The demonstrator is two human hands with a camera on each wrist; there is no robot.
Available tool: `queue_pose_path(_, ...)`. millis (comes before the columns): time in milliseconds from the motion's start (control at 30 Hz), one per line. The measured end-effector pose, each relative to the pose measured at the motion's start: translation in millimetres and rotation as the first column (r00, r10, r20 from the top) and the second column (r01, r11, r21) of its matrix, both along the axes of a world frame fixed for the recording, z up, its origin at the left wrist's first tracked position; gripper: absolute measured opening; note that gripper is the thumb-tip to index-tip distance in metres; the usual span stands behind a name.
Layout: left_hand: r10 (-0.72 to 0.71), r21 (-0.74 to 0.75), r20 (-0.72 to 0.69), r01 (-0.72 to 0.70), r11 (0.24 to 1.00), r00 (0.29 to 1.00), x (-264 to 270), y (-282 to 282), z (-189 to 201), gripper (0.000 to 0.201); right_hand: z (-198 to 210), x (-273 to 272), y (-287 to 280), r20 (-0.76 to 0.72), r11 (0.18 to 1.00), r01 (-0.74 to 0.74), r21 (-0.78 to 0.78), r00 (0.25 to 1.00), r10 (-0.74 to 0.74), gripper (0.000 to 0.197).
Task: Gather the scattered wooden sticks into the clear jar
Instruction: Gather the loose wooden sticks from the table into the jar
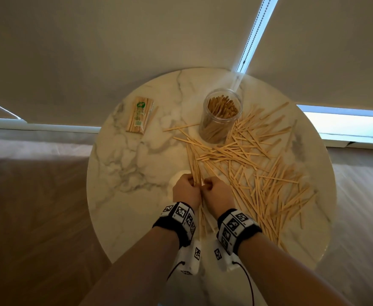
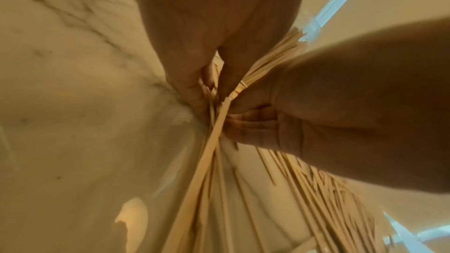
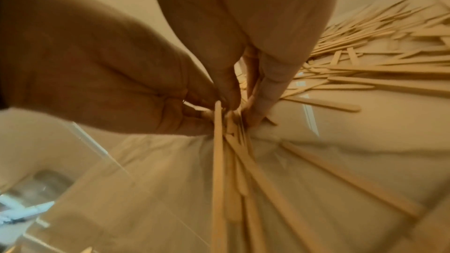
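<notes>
Head view: my left hand [image 1: 186,188] and right hand [image 1: 217,191] both clutch one bundle of thin pale wooden sticks [image 1: 195,171]; the clear plastic jar [image 1: 219,115] looks part-filled, and many sticks still litter the round marble tabletop [image 1: 125,173]

We see a round marble table [image 1: 123,173], a sealed packet of skewers [image 1: 139,115] lying flat near its far left edge, pale roller blinds [image 1: 114,40] behind, a wood floor [image 1: 26,206] below.
</notes>
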State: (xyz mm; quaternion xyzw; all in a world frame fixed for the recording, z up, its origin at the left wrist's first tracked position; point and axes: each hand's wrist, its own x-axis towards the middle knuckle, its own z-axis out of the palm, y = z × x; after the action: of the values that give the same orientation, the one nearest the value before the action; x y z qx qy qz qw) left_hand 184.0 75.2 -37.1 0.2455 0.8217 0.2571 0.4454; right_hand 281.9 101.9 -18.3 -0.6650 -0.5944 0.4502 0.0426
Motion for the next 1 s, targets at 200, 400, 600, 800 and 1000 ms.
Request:
queue_pose_path(200, 0.05, -0.043, 0.062, -0.047, 0.998, 0.997, 0.9, 3.8, -3.1, 0.037, -4.1, -6.5, 4.2, 0.015, 0.998, -0.007, -0.069, 1.0, 0.008, 0.029)
queue_pose_path(400, 0.061, -0.026, 0.058, -0.06, 0.998, 0.996, 3.7, 3.8, -2.0, 0.033, -2.4, -6.9, 5.3, 0.04, 0.999, -0.028, -0.021, 0.999, 0.028, 0.007)
queue_pose_path(600, 0.134, -0.057, 0.135, -0.128, 0.99, 0.982, -1.2, 0.8, -8.6, 0.033, -3.0, -8.0, 7.0, 0.006, 0.997, -0.078, -0.022, 0.997, 0.078, 0.014)
queue_pose_path(800, 0.183, -0.029, 0.113, -0.181, 0.983, 0.977, -2.8, 0.0, -2.1, 0.021, 2.6, -4.1, 4.5, -0.038, 0.995, -0.103, 0.0, 0.994, 0.103, 0.016)
queue_pose_path(1000, 0.229, -0.019, 0.169, -0.229, 0.973, 0.959, -5.0, -2.3, -1.9, 0.009, 3.1, -3.9, 2.7, -0.08, 0.993, -0.117, -0.015, 0.99, 0.116, 0.017)
